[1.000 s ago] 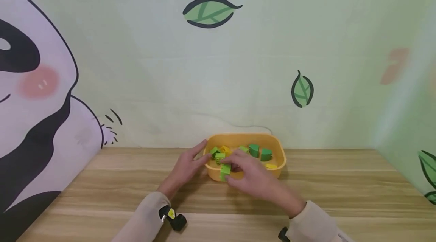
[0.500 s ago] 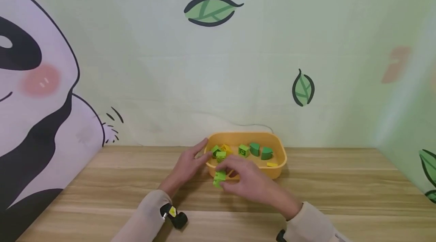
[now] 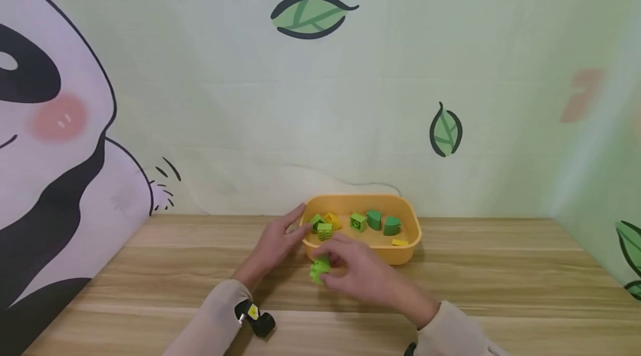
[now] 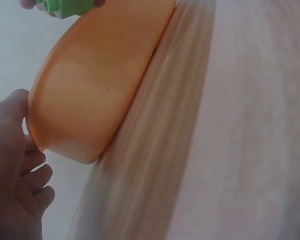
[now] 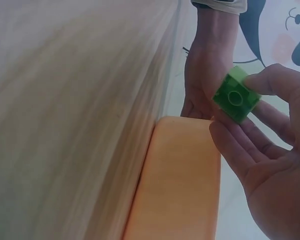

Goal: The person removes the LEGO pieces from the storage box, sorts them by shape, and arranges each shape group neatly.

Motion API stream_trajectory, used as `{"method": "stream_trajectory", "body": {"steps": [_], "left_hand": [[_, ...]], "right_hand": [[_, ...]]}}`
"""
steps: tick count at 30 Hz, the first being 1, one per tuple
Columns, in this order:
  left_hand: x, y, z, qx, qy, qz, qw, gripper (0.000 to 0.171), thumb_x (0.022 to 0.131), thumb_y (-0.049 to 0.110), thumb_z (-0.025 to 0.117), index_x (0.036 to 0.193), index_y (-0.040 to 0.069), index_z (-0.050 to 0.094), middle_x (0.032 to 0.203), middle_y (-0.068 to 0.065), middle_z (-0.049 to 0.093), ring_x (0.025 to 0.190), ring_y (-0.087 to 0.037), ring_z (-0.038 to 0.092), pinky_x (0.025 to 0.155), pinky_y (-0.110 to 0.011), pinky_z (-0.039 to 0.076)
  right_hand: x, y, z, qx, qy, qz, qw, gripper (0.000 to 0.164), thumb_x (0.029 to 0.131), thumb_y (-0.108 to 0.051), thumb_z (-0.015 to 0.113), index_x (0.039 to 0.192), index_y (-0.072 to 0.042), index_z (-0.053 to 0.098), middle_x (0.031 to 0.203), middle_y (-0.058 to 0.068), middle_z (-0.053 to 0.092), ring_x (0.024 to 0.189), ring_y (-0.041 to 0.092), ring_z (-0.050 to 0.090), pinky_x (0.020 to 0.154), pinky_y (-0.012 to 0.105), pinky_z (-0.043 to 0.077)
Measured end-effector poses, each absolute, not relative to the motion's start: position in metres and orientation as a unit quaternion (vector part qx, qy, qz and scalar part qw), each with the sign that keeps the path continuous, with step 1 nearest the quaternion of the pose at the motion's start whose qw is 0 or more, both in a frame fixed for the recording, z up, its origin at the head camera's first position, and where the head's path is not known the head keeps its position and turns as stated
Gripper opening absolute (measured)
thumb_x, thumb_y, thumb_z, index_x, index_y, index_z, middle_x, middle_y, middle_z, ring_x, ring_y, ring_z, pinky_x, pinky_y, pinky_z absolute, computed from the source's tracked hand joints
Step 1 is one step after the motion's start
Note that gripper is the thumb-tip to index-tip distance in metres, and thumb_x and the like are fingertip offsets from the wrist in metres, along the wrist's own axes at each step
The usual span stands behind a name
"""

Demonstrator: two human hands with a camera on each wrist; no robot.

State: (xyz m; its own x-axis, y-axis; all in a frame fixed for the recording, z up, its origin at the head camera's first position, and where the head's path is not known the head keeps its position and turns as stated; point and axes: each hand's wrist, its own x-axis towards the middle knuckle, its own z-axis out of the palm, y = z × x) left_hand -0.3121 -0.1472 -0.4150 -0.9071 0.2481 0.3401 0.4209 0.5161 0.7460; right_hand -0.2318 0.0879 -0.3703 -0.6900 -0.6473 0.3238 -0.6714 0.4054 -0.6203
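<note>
A light green toy building block [image 3: 319,271] with studs is pinched between the thumb and fingers of my right hand [image 3: 368,273], just in front of the orange-yellow plastic bin [image 3: 395,255]. In the right wrist view the block's [image 5: 236,95] hollow underside with a round tube shows. My left hand [image 3: 272,245] grips the bin's left end, its thumb over the rim. In the bin lie more light green blocks [image 3: 358,222], two dark green rounded pieces [image 3: 392,226], a yellow piece [image 3: 330,221] and a flat yellow piece [image 3: 399,242]. The right hand hides part of the bin's inside.
The bin stands on a wood-grain table [image 3: 501,278], close to the back wall [image 3: 240,94], which is printed with leaves and a panda [image 3: 45,122]. A thin cable [image 3: 373,184] runs behind the bin. A small black camera [image 3: 260,322] is strapped to the left wrist.
My right hand has drawn the green block from over the bin's front rim toward me and slightly left, turning it. The left hand keeps its place.
</note>
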Motion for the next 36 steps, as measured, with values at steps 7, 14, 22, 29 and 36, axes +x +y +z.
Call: {"method": "stream_trajectory", "body": {"steps": [7, 14, 22, 29, 36], "left_hand": [[-0.313, -0.146, -0.417, -0.193, -0.864, -0.458, 0.085, 0.061, 0.108, 0.029, 0.065, 0.160, 0.005, 0.045, 0.164, -0.010, 0.042, 0.151, -0.035, 0.040, 0.125, -0.053, 0.030], [-0.313, -0.146, -0.420, -0.189, -0.865, -0.458, 0.081, 0.061, 0.108, 0.030, 0.065, 0.160, 0.006, 0.045, 0.164, -0.009, 0.042, 0.151, -0.033, 0.040, 0.125, -0.052, 0.030], [-0.314, -0.147, -0.420, -0.186, -0.867, -0.455, 0.082, 0.061, 0.108, 0.029, 0.065, 0.161, 0.006, 0.044, 0.164, -0.009, 0.042, 0.151, -0.034, 0.040, 0.125, -0.052, 0.030], [-0.312, -0.148, -0.418, -0.188, -0.866, -0.456, 0.086, 0.061, 0.108, 0.029, 0.065, 0.160, 0.005, 0.045, 0.164, -0.010, 0.042, 0.151, -0.035, 0.040, 0.125, -0.052, 0.030], [-0.314, -0.148, -0.416, -0.193, -0.865, -0.455, 0.085, 0.062, 0.108, 0.030, 0.065, 0.160, 0.005, 0.044, 0.164, -0.010, 0.042, 0.151, -0.034, 0.040, 0.125, -0.051, 0.030]], "right_hand": [[-0.230, 0.085, -0.375, 0.370, -0.844, 0.385, -0.041, 0.030, 0.095, -0.010, 0.081, 0.121, -0.012, 0.068, 0.116, -0.006, 0.068, 0.102, 0.009, 0.066, 0.091, 0.028, 0.060], [-0.230, 0.083, -0.380, 0.382, -0.849, 0.361, -0.043, 0.032, 0.094, -0.011, 0.082, 0.123, -0.007, 0.070, 0.115, -0.003, 0.070, 0.101, 0.007, 0.065, 0.092, 0.026, 0.058], [-0.232, 0.083, -0.383, 0.392, -0.856, 0.333, -0.047, 0.030, 0.092, -0.006, 0.081, 0.121, -0.006, 0.073, 0.119, 0.002, 0.069, 0.102, 0.006, 0.063, 0.090, 0.026, 0.058], [-0.233, 0.083, -0.383, 0.383, -0.862, 0.327, -0.056, 0.029, 0.090, -0.005, 0.083, 0.118, -0.007, 0.072, 0.112, -0.003, 0.070, 0.097, 0.005, 0.064, 0.088, 0.026, 0.059], [-0.244, 0.085, -0.396, 0.389, -0.863, 0.320, -0.048, 0.031, 0.089, -0.010, 0.086, 0.117, -0.007, 0.072, 0.106, -0.005, 0.071, 0.092, 0.006, 0.064, 0.084, 0.026, 0.059]]}}
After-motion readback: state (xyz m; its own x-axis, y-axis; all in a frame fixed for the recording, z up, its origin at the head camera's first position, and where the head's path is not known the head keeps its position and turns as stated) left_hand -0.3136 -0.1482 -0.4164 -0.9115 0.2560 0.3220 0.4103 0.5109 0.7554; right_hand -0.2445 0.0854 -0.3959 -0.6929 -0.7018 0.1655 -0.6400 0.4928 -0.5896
